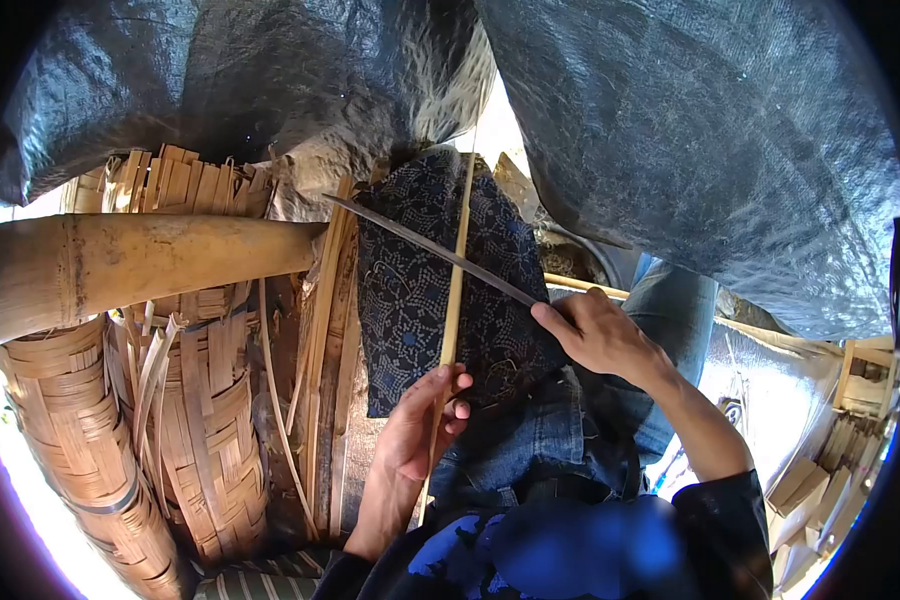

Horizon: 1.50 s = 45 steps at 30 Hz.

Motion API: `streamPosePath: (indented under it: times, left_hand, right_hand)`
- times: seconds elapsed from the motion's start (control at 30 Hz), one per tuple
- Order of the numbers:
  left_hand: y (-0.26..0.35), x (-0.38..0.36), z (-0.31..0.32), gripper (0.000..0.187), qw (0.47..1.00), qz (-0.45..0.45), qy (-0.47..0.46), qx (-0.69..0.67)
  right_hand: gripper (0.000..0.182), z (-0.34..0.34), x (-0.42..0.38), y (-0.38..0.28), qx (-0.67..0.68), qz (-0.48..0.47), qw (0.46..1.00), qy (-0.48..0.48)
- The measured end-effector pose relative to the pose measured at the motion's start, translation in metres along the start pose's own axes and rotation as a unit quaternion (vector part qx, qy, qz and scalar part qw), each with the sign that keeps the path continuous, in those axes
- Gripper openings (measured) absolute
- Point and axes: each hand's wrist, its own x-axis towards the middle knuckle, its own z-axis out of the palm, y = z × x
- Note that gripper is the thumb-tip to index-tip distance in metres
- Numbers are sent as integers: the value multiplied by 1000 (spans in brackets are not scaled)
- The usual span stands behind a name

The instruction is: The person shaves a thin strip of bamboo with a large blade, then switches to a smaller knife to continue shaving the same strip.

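My left hand (425, 420) is closed around a long pale bamboo strip (455, 300), which runs up and away over a dark patterned cloth (400, 290) on my lap. My right hand (600, 335) grips the near end of a long thin knife (430, 245); its handle is hidden in the fingers. The blade points to the upper left and crosses the strip above my left hand. Small shavings lie on the cloth.
A thick bamboo pole (150, 265) juts in from the left, above woven bamboo baskets (80, 430). Upright slats (325, 350) stand beside the cloth. Dark tarps (710, 130) hang across the top. Wood pieces (810, 500) are stacked at the lower right.
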Motion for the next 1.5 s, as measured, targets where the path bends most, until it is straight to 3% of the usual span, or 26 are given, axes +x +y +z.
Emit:
streamPosePath:
  times: [0.17,0.37,0.43,0.5,0.73,0.83,0.9,1.0,1.13,1.23,1.3,1.33,1.37,1.43,1.47,1.5]
  left_hand:
    - [6,7,-2,32,999,-18,38,7]
    - [13,10,-15,25,999,-16,-35,-4]
    - [14,7,-9,28,1000,-18,-8,5]
    - [13,8,-4,30,1000,-22,17,15]
    - [6,13,5,34,999,31,24,36]
    - [0,15,7,33,997,57,22,38]
    - [-4,15,7,31,996,79,30,42]
    - [-11,14,5,29,993,95,38,55]
    - [-15,8,9,29,994,93,34,35]
    - [-22,-4,12,28,994,87,53,41]
    - [-27,-13,5,27,997,61,41,17]
    - [-26,-13,1,27,997,74,27,12]
    - [-27,-12,-2,27,997,76,24,6]
    - [-24,-10,-5,27,996,84,0,-11]
    - [-19,-10,-5,27,997,82,-1,-8]
    - [-15,-8,-3,27,996,90,0,-13]
  right_hand:
    - [60,6,6,8,-10,-9,1000,9]
    - [62,4,7,5,-14,-20,1000,16]
    - [63,0,7,0,-11,-24,999,23]
    - [57,-10,8,-7,-24,45,996,-76]
    - [55,-5,9,-9,-40,66,995,-70]
    - [50,19,9,12,-41,5,999,14]
    - [44,31,10,24,-89,-84,990,70]
    - [54,38,10,28,-86,-126,980,127]
    - [53,38,13,28,-68,-94,988,102]
    - [51,52,28,44,-115,-123,978,121]
    - [50,53,42,50,-297,-301,880,216]
    - [57,26,35,9,-99,-50,992,66]
    - [57,29,39,12,-105,-52,991,65]
    - [65,40,53,23,-19,41,999,28]
    - [71,44,50,27,-32,-9,994,105]
    - [71,42,45,24,-34,-17,994,103]
